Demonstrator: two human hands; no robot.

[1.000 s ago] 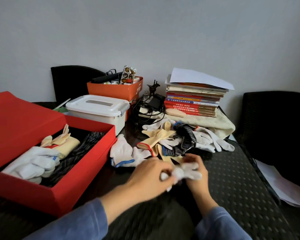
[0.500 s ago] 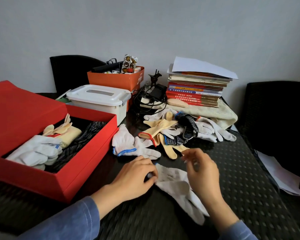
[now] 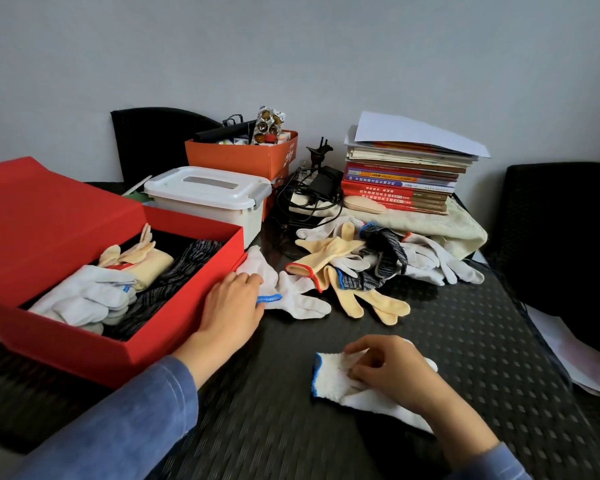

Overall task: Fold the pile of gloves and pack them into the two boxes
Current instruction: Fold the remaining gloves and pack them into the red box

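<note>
A pile of white, yellow and dark striped gloves (image 3: 361, 265) lies mid-table. At the left, the open red box (image 3: 187, 327) holds several folded gloves. Beside its right wall lies a white glove with a blue cuff (image 3: 291, 299); my left hand (image 3: 232, 306) rests its fingertips on that glove's cuff end. Near the table's front, another white blue-cuffed glove (image 3: 329, 379) lies flat, and my right hand (image 3: 388, 372) holds it down with curled fingers and thumb pinching the fabric. Behind the red box stands a white plastic box (image 3: 208, 192) with its lid on.
An orange box (image 3: 243, 157) of odds and ends, tangled cables (image 3: 309, 195) and a stack of books (image 3: 399, 181) on a towel line the back. The red lid (image 3: 49, 202) leans at the left. A black chair (image 3: 561, 220) and loose paper (image 3: 568, 355) sit at the right.
My left hand let go of the glove in front of me and moved left to the glove by the red box. My right hand came down onto the front glove, which now lies folded shorter.
</note>
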